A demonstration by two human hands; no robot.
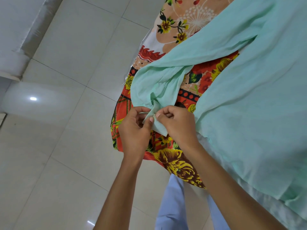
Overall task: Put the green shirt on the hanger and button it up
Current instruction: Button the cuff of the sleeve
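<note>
The pale green shirt point(249, 100) lies spread over a bed with a floral sheet, filling the right half of the view. One sleeve point(159, 80) reaches down to the bed's edge, and its cuff point(158, 126) sits between my hands. My left hand point(134, 130) pinches one flap of the cuff with thumb and fingers. My right hand point(177, 125) pinches the other flap right beside it. The two thumbs almost touch. No hanger shows in the view. Any button on the cuff is hidden by my fingers.
The floral sheet point(174, 161) in orange, red and yellow hangs over the bed's edge. Pale glossy floor tiles point(66, 130) fill the left side. A white wall base point(21, 52) runs along the upper left. My light blue trousers point(172, 205) show below.
</note>
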